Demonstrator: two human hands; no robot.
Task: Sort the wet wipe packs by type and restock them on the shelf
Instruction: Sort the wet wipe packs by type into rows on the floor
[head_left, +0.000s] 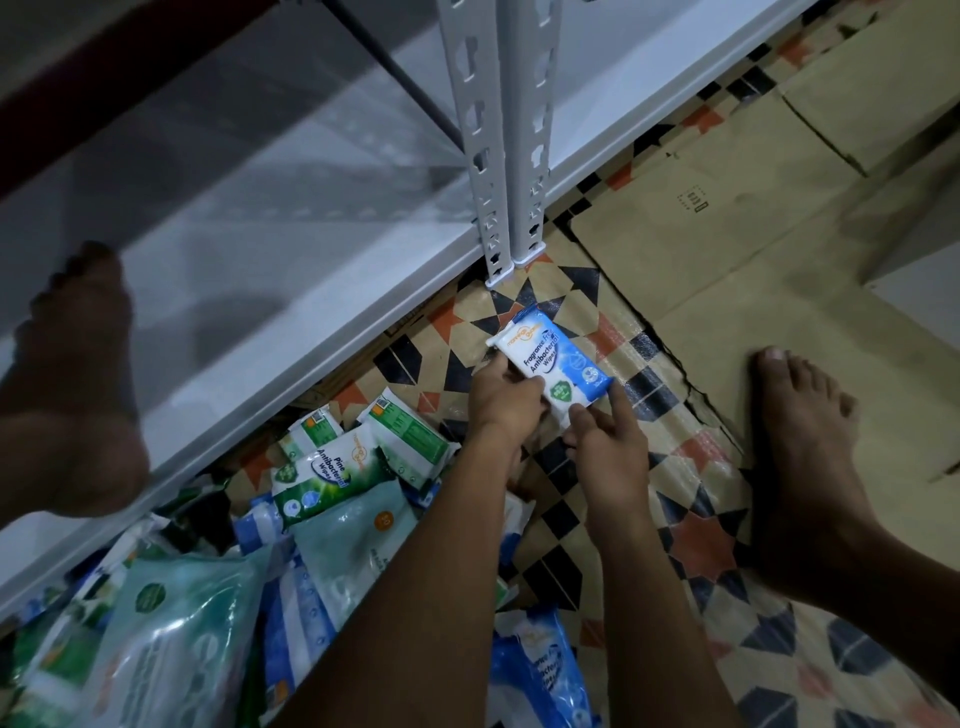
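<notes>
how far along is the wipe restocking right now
Nothing looks shelved yet: the visible shelf holds no packs. In hand: both the left hand and right hand hold one blue fragrance-free pack. Left: the mixed green and blue pile on the floor.

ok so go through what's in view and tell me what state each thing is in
blue wipes pack: off the floor, held in both hands
left hand: grips the pack's near left edge
right hand: pinches the pack's near end
pile of packs: mixed green and blue, unsorted on the floor
shelf: holds no packs
</notes>
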